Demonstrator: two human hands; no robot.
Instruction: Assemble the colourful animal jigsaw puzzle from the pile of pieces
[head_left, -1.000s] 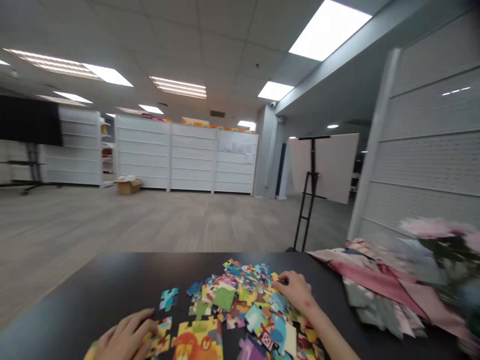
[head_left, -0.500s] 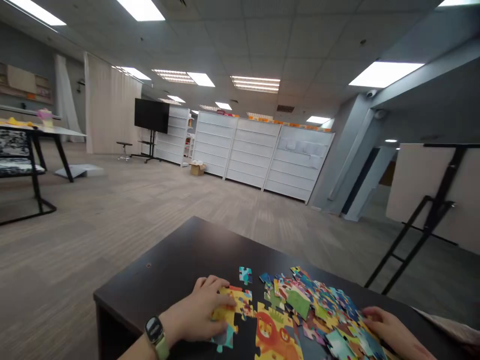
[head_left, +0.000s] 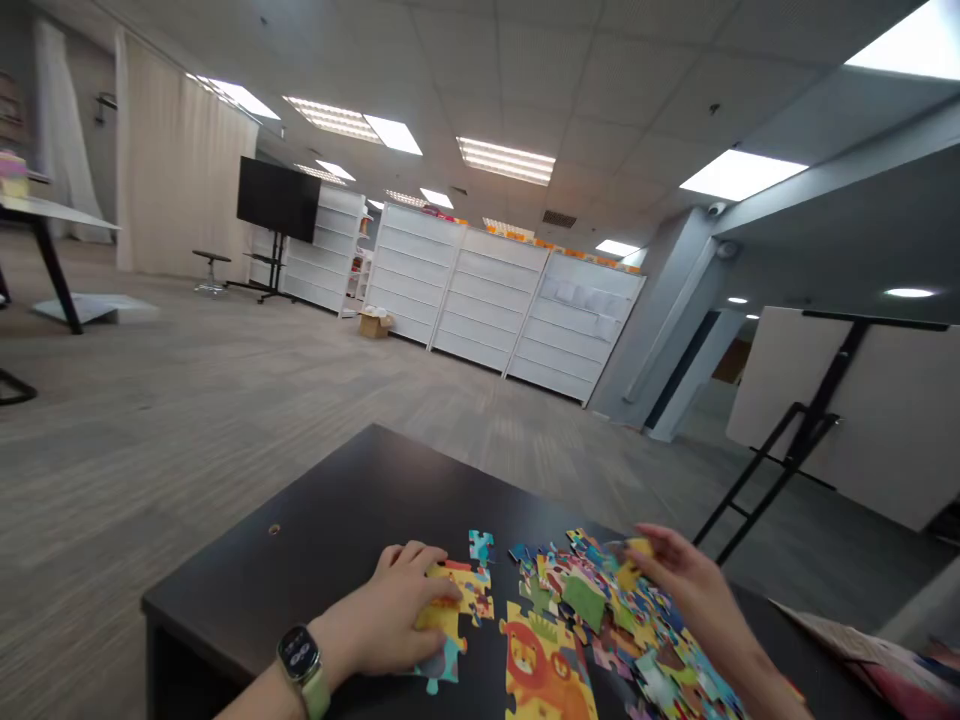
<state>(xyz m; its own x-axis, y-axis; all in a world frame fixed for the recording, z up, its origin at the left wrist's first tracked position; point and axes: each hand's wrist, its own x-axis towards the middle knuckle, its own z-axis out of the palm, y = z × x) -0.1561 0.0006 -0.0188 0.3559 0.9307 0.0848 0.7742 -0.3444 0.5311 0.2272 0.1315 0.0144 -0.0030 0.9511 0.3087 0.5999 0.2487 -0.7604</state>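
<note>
My left hand [head_left: 409, 612], with a watch on the wrist, lies with fingers spread over a joined patch of yellow and teal puzzle pieces [head_left: 450, 628]. Above the pile, my right hand [head_left: 679, 572] pinches a yellow puzzle piece [head_left: 634, 562] between thumb and fingers. Under it spreads a heap of loose, many-coloured puzzle pieces [head_left: 583, 600]. A joined section with two lions [head_left: 544, 665] sits between the left hand and the heap. One teal piece [head_left: 481, 546] lies alone just beyond the left patch.
Everything rests on a dark table [head_left: 352, 520], its far corner pointing forward. A printed sheet or bag [head_left: 832, 640] lies at the table's right edge. Beyond stand a whiteboard on a black stand [head_left: 810, 430], white shelving [head_left: 487, 300] and a black screen [head_left: 279, 200].
My right hand has risen from the heap's right side and moved left over it, now with a yellow piece in its fingers. The left hand stays on its patch. The view has shifted right.
</note>
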